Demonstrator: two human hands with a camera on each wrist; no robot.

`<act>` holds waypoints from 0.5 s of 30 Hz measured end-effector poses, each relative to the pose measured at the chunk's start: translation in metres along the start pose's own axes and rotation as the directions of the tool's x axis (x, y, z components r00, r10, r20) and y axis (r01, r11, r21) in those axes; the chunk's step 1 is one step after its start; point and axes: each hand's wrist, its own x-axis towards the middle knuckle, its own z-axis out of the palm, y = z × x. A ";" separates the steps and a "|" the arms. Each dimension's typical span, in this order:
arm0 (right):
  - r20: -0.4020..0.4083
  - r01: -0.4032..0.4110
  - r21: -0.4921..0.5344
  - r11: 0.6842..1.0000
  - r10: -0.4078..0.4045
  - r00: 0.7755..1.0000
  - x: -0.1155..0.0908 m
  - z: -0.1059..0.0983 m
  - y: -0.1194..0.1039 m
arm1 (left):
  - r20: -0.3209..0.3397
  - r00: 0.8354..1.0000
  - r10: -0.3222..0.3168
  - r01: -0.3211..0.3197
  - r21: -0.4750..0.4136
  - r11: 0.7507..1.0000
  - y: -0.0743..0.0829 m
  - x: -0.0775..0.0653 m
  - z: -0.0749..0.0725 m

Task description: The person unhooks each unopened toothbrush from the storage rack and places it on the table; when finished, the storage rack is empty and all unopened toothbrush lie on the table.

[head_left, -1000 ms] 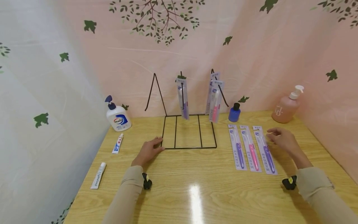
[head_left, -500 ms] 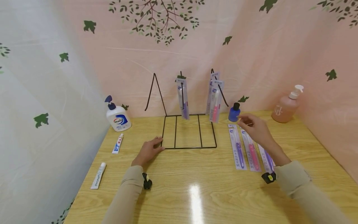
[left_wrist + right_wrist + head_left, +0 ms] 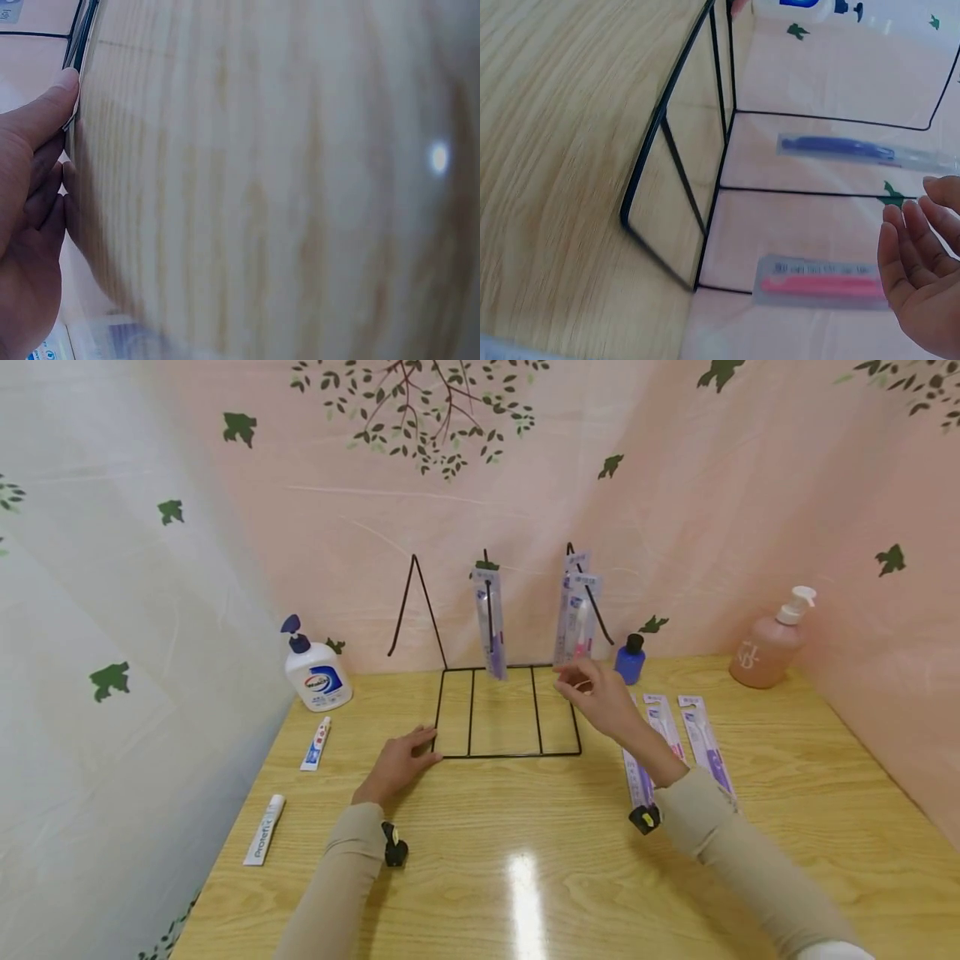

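Observation:
My left hand (image 3: pixel 397 768) holds the front left corner of a black wire display rack (image 3: pixel 510 756), thumb at the wire in the left wrist view. My right hand (image 3: pixel 600 697), fingers loosely bent and holding nothing, is over the rack's right side. It overlaps the lower end of a packaged pink toothbrush (image 3: pixel 581 610) on the right hook; another pack hangs behind that one. A packaged purple toothbrush (image 3: pixel 491 635) hangs on the middle hook. The left hook (image 3: pixel 401 610) bears nothing. In the right wrist view, the fingers (image 3: pixel 900 247) overlap the pink toothbrush's pack (image 3: pixel 817 285).
Three packaged toothbrushes (image 3: pixel 705 739) lie right of the rack, partly behind my right arm. A blue bottle (image 3: pixel 629 664) and a pink pump bottle (image 3: pixel 768 647) stand at the back right. On the left are a white pump bottle (image 3: pixel 318 681) and two tubes (image 3: pixel 264 831).
My right hand has moved left from beside the rightmost toothbrush pack on the table, past the blue bottle, to the rack's right side. My left hand has stayed at the rack's corner.

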 end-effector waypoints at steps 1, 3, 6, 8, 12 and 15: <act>0.007 0.006 0.012 1.000 -0.006 1.000 0.003 0.004 -0.002 | -0.001 1.000 0.000 0.000 0.002 1.000 0.000 0.000 0.000; 0.010 0.015 0.037 0.999 -0.016 1.000 0.010 0.012 -0.006 | -0.001 1.000 -0.003 0.003 0.005 1.000 0.000 0.000 0.000; -0.013 0.040 0.064 0.997 -0.039 0.999 0.020 0.024 -0.009 | 0.002 1.000 0.001 -0.001 0.017 1.000 0.000 0.001 0.001; -0.051 0.056 0.075 0.996 -0.052 0.997 0.027 0.031 -0.011 | 0.004 1.000 -0.001 0.001 0.020 1.000 -0.001 0.001 0.001; -0.123 0.062 0.105 0.992 -0.049 0.991 0.042 0.043 -0.014 | 0.001 1.000 -0.011 0.011 0.014 1.000 -0.001 0.000 0.002; -0.148 0.030 0.134 0.990 -0.009 0.989 0.052 0.050 -0.016 | -0.005 1.000 -0.009 0.009 0.010 1.000 -0.001 0.000 0.002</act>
